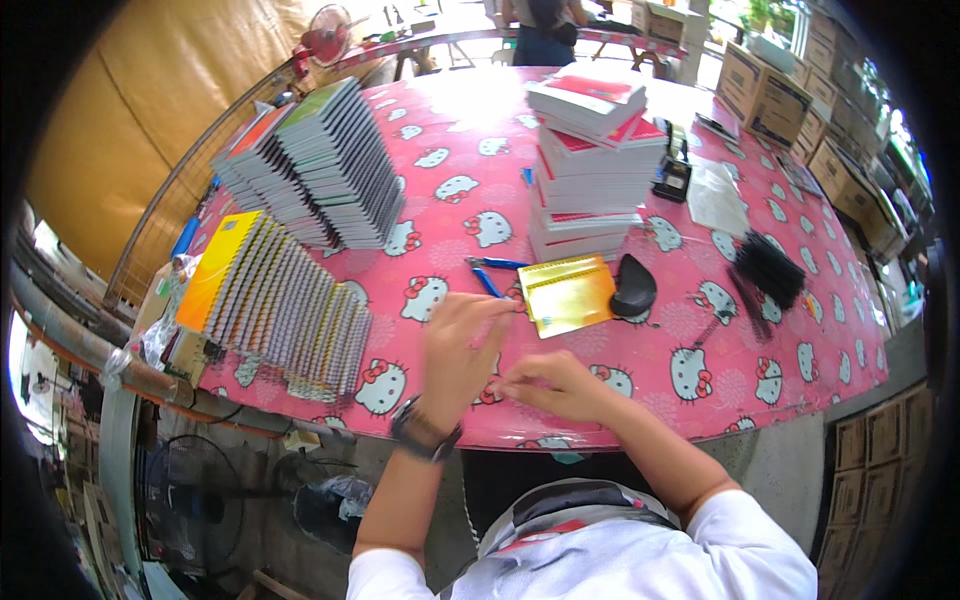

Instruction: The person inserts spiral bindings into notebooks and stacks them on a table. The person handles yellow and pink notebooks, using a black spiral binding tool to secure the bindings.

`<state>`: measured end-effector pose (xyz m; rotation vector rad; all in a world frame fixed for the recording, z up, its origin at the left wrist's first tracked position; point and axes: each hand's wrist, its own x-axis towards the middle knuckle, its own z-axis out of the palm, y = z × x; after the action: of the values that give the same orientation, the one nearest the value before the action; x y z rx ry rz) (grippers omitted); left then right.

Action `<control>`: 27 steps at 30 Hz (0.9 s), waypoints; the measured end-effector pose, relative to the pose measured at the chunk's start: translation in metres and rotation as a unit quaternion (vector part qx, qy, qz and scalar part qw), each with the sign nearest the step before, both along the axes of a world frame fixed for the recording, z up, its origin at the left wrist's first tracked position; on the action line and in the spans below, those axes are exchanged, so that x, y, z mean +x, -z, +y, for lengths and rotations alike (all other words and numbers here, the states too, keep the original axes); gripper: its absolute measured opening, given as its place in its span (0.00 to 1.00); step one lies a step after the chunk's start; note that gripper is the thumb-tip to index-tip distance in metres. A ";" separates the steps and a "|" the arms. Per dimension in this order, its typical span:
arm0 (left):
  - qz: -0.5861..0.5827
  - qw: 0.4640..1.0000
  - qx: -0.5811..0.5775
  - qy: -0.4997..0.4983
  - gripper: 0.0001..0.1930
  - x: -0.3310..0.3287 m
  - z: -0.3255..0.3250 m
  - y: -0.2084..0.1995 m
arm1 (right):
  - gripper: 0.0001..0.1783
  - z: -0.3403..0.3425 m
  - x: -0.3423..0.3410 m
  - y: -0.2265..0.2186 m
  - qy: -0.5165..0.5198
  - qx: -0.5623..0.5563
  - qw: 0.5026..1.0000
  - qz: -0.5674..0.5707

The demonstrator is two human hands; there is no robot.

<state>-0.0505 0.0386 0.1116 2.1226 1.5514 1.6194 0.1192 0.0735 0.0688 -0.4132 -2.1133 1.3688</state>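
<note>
A white shirt (pixel 620 550) sits nearest; beyond, a spiral-bound notebook (pixel 568 305) lies on the pink tablecloth (pixel 640 350), glossy yellow deepening to orange rightward, coils near its top. The left hand (pixel 460 345) extends fingers beside it; the right hand (pixel 562 386) curls nearer the body. I cannot tell either grip.

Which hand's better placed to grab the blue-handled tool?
Probably the left hand: its fingers lie just below the blue-handled tool, near the yellow notebook's left edge. The right hand sits lower in the picture, farther from the tool.
</note>
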 end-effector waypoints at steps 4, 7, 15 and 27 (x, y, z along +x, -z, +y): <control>0.187 0.975 -0.123 -0.003 0.17 0.033 0.073 0.063 | 0.09 -0.013 0.079 0.015 0.122 -0.063 0.989 -0.051; 0.299 0.913 -0.270 -0.067 0.31 0.053 0.101 0.066 | 0.08 -0.017 0.122 0.019 0.231 -0.024 0.972 -0.037; 0.280 0.845 -0.454 -0.008 0.38 0.030 0.137 0.062 | 0.13 0.080 0.228 0.041 0.645 0.102 0.750 -0.104; 0.263 0.884 -0.385 0.032 0.31 0.035 0.091 0.050 | 0.18 0.057 0.232 0.016 0.496 -0.043 0.867 -0.024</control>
<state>-0.0157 0.1299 0.0620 2.1302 1.7896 0.2496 0.3510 0.1310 0.0525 -1.3475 -1.4498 0.8078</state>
